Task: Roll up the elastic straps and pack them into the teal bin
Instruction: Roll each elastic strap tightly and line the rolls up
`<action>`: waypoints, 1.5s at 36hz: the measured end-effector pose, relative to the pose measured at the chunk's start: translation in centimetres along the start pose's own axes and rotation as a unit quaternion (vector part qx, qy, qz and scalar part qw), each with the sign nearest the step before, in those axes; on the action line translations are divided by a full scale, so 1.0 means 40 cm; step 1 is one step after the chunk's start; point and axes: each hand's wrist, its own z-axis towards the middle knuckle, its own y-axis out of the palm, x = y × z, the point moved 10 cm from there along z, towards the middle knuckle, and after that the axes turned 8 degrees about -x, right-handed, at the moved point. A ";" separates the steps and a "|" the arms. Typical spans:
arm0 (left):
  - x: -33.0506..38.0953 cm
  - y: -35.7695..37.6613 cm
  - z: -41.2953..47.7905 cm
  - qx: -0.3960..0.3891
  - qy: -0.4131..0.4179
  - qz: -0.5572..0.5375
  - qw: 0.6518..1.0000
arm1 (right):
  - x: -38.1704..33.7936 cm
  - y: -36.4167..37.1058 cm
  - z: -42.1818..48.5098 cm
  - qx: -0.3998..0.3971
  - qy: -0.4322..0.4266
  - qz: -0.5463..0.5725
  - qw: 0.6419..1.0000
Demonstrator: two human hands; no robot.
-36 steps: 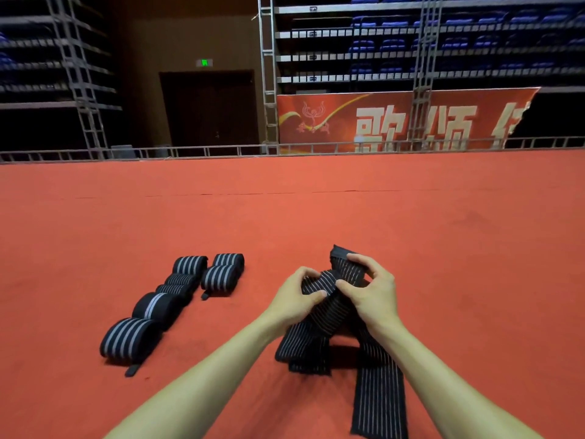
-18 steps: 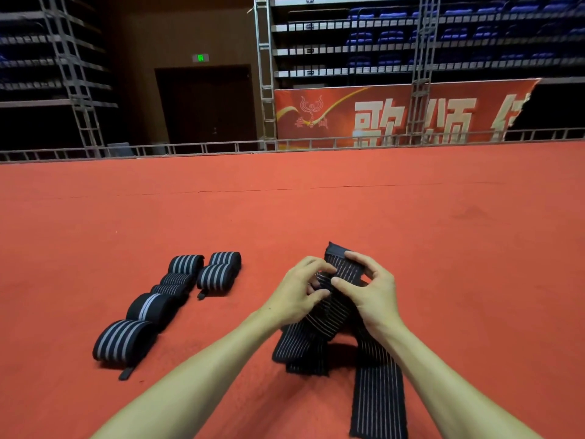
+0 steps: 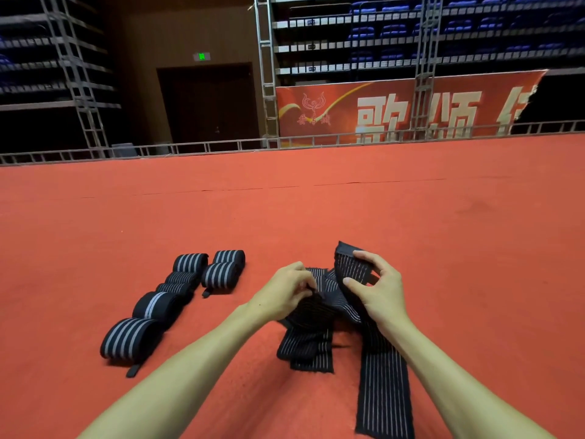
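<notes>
Left hand: fingers curled, pinching bunched middle of loose striped strap. Right hand: thumb and fingers clamped on strap's raised end, at 1 o'clock of left hand. Strap tail lies toward 6 o'clock on red carpet. Rolled straps in row at 9 o'clock, apart from hands.

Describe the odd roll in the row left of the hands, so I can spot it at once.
On the red carpet, left of the left hand, a row of rolled straps runs away from the camera. Take the second roll from the near end. Its neighbours show several pale stripes; this one is mostly black with one pale band down the middle.
</notes>
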 end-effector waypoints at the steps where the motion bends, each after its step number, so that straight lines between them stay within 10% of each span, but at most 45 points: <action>1: -0.005 -0.005 -0.002 0.006 -0.003 -0.002 1.000 | 0.000 0.004 -0.001 -0.007 -0.004 -0.015 1.000; 29: -0.057 -0.026 -0.049 0.052 -0.055 -0.321 0.944 | 0.050 0.091 -0.005 -0.085 0.008 -0.040 0.996; 54: -0.086 -0.262 -0.053 0.199 -0.053 -0.254 0.945 | -0.185 -0.036 0.131 -0.083 -0.102 -0.225 0.965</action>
